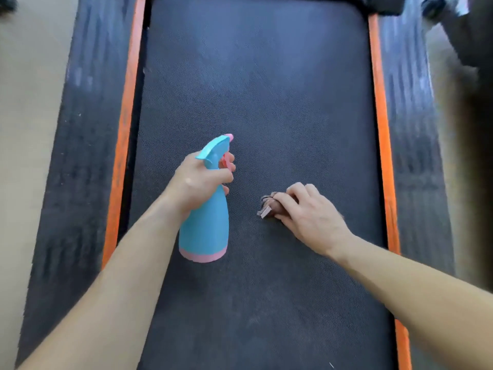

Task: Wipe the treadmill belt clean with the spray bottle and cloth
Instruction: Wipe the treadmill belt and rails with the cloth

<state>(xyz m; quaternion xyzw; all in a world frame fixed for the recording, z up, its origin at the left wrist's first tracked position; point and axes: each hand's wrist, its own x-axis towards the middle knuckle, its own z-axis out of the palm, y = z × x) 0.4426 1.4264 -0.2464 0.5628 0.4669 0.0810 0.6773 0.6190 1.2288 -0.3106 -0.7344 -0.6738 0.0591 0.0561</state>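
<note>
The person leans over the treadmill belt (266, 89), a dark textured strip running away from them between two orange edge strips (125, 124) and black ribbed side rails (82, 156). Their left hand (198, 182) is wrapped around the neck of a blue spray bottle (205, 225) with a pink base band, fingers curled at the pink trigger (225, 160). The nozzle points up the belt, away from the person. The bottle sits above the belt's left-centre; whether its base touches the surface cannot be told. Just to its right, apart from it, the right hand (306, 212) lies knuckles up on the belt with its fingers curled over a small bunched brown cloth (268, 206), pressing it onto the surface. Only the cloth's left edge shows past the fingertips. Pale floor (26, 102) lies to the left of the machine.
</note>
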